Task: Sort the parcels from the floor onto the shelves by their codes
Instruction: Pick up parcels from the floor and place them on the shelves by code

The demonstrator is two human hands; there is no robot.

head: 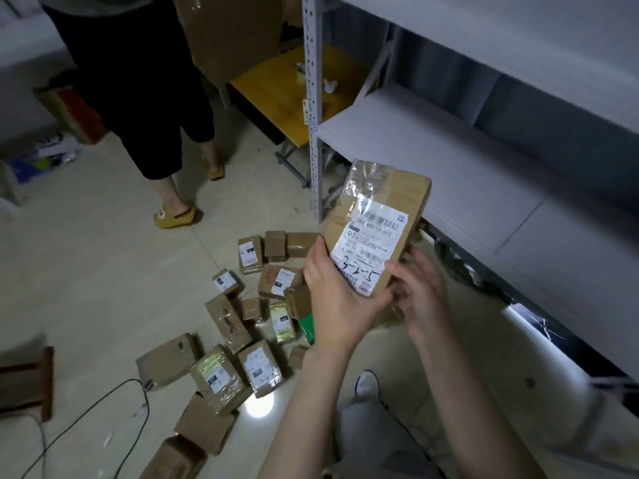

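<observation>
A brown cardboard parcel with a white shipping label and a handwritten code is held up in front of me, label facing the camera. My left hand grips its lower left edge and underside. My right hand holds its lower right corner. The parcel hangs just in front of the grey metal shelf, near the edge of its lower board. Several more taped brown parcels lie scattered on the tiled floor to the left and below.
Another person in dark trousers and yellow slippers stands at the back left. A perforated shelf upright rises beside a yellow folding table. A black cable runs over the floor at lower left. My shoe is below.
</observation>
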